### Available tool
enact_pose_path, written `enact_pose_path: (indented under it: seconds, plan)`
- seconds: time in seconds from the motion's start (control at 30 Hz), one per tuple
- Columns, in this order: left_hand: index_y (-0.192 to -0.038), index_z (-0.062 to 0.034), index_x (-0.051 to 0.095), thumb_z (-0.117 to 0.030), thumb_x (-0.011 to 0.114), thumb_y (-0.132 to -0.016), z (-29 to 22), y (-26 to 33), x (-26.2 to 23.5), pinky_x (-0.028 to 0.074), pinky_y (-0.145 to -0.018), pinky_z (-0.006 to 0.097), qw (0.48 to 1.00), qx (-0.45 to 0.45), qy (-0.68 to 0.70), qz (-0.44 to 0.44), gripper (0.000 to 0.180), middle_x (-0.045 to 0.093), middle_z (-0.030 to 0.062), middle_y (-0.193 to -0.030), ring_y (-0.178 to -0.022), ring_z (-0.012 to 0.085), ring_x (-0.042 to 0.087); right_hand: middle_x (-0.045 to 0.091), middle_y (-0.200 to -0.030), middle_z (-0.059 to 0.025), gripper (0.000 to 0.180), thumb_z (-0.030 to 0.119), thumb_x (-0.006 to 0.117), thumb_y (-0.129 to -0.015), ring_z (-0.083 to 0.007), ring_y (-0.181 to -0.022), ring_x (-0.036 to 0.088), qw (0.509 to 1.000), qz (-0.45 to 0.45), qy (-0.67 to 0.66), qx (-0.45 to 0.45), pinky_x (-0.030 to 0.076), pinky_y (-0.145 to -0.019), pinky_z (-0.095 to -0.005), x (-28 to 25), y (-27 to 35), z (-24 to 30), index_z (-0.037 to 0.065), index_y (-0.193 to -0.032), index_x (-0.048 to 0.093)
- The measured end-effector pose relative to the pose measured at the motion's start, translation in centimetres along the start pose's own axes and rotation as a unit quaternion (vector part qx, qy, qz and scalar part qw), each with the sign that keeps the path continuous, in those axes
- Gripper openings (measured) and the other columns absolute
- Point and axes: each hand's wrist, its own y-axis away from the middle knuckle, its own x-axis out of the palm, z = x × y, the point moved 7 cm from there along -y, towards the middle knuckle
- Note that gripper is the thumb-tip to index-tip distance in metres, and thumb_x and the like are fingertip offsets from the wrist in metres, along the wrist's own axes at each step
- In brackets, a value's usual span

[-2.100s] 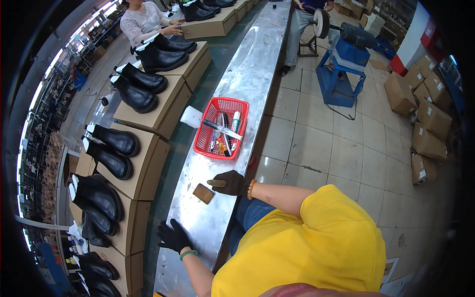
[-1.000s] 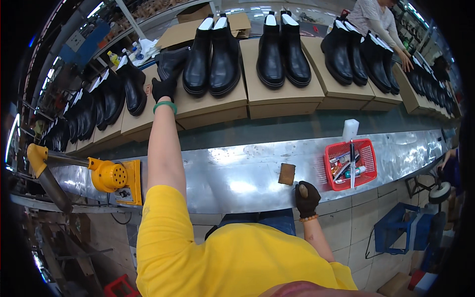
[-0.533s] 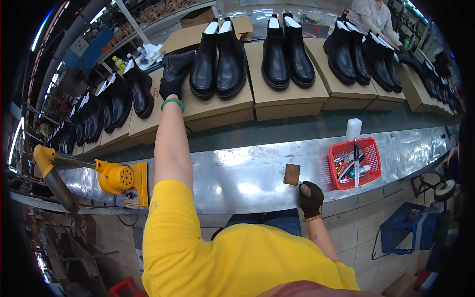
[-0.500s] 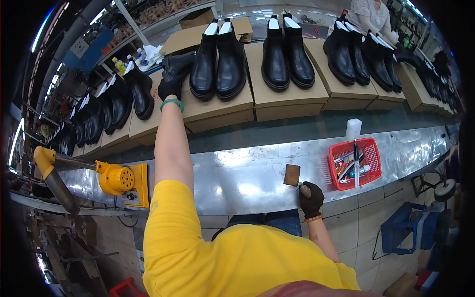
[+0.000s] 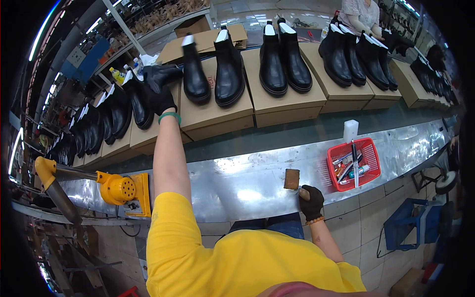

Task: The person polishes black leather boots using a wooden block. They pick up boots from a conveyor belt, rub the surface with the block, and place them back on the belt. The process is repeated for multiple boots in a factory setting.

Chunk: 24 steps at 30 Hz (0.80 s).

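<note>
Black leather is what the left hand [image 5: 161, 99] has got hold of: gloved in black, with a green band at the wrist, it is stretched far up into the upper left of the frame and clamped on a black boot [image 5: 159, 76] lying tipped on its side above the cardboard boxes [image 5: 213, 116]. Just right of it, pairs of upright black boots [image 5: 228, 69] stand along the box tops across the upper frame. The right hand [image 5: 310, 200], also gloved, sits low and right of centre at the near edge of the steel bench [image 5: 237, 183], curled shut on a small handle, though what tool that is I cannot tell. Just above it a brown block [image 5: 291, 178] lies on the metal, with a red basket [image 5: 354, 163] of tools further right.
</note>
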Motion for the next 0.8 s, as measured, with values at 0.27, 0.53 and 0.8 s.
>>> enact_pose_path:
  seconds: [0.27, 0.53, 0.8]
  plan:
    - [-0.125, 0.0018, 0.05, -0.026, 0.074, -0.071, -5.2, -5.6, -4.9, 0.037, -0.101, 0.039, 0.995, -0.018, -0.039, -0.091, 0.066, 0.05, 0.0221, -0.129, -0.12, 0.0363, 0.047, 0.064, -0.07, -0.0081, 0.012, 0.022, 0.072, -0.073, -0.0278, -0.064, 0.062, 1.0, -0.003, -0.025, 0.007, 0.049, -0.06, -0.0375, 0.1, 0.0, 0.4, 0.011, -0.077, 0.067]
    - [-0.124, 0.0028, 0.051, -0.003, 0.071, -0.074, -7.9, 4.9, -13.8, 0.05, -0.088, 0.038, 0.883, -0.199, 0.419, 0.078, 0.055, 0.057, 0.0105, -0.117, -0.103, 0.0264, 0.058, 0.062, -0.067, -0.0102, 0.015, 0.021, 0.072, -0.074, -0.0291, -0.06, 0.059, 0.992, 0.076, -0.009, 0.102, 0.047, -0.056, -0.0351, 1.4, 0.5, -3.2, 0.007, -0.077, 0.065]
    - [-0.127, 0.0036, 0.048, -0.004, 0.066, -0.066, -11.1, 19.2, -19.0, 0.045, -0.093, 0.032, 0.754, -0.329, 0.46, 0.333, 0.064, 0.057, 0.0124, -0.119, -0.108, 0.0212, 0.056, 0.063, -0.105, -0.0113, 0.042, 0.024, 0.057, -0.089, -0.0202, -0.071, 0.063, 0.785, 0.209, -0.49, 0.318, 0.054, -0.068, -0.0335, 2.5, -0.5, -1.7, 0.003, -0.125, 0.048]
